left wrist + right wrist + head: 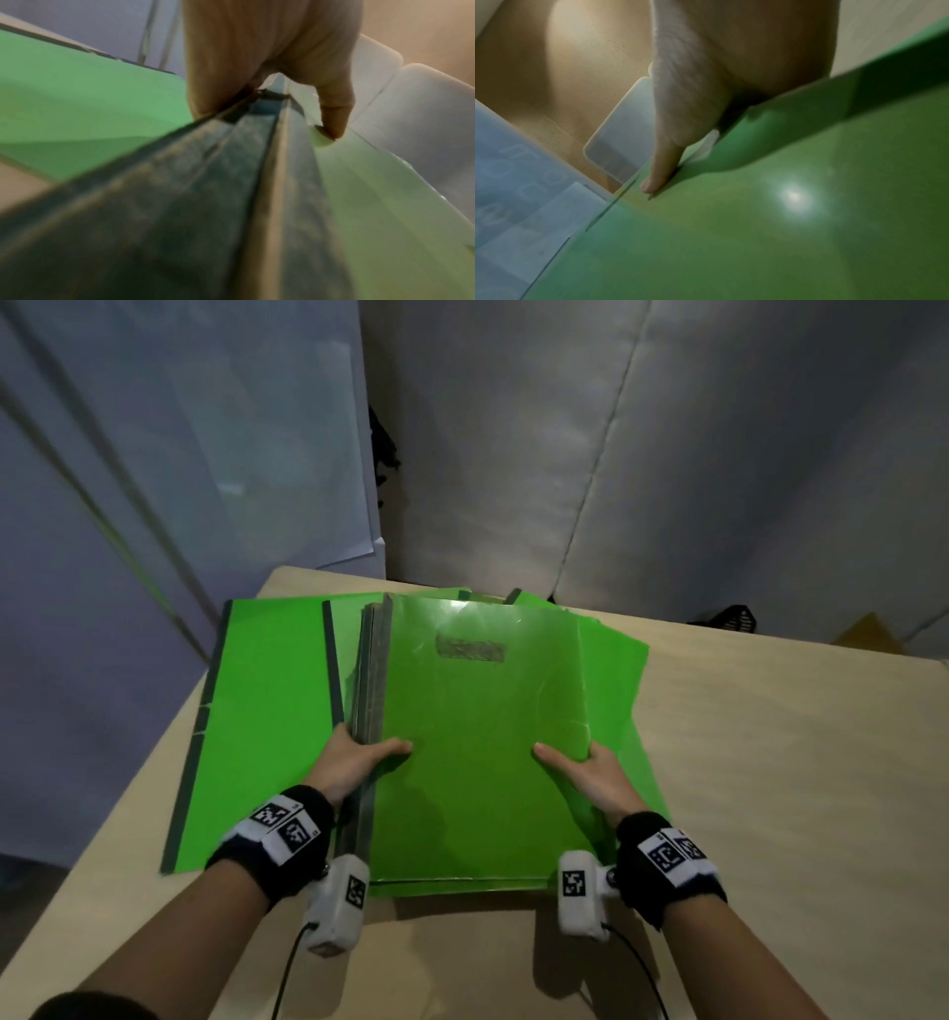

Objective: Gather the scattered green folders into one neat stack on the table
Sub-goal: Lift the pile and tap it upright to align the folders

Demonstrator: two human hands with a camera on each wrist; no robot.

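Observation:
A stack of green folders (477,737) with dark grey spines is held over the middle of the beige table (770,762). My left hand (354,760) grips the spine side, thumb on top, fingers underneath. In the left wrist view the spines (231,182) run below the left hand (270,71). My right hand (590,770) grips the stack's right edge, thumb on the cover (757,223) in the right wrist view, where the right hand (680,121) shows only the thumb. Another green folder (262,711) lies flat on the left, one more (621,670) spreads out under the stack's right side.
The left folder overhangs the table's left edge. A pale wall and grey fabric (667,454) close off the back. A dark object (734,618) and a yellow thing (868,634) sit past the far right edge. Bare tabletop spreads right and in front.

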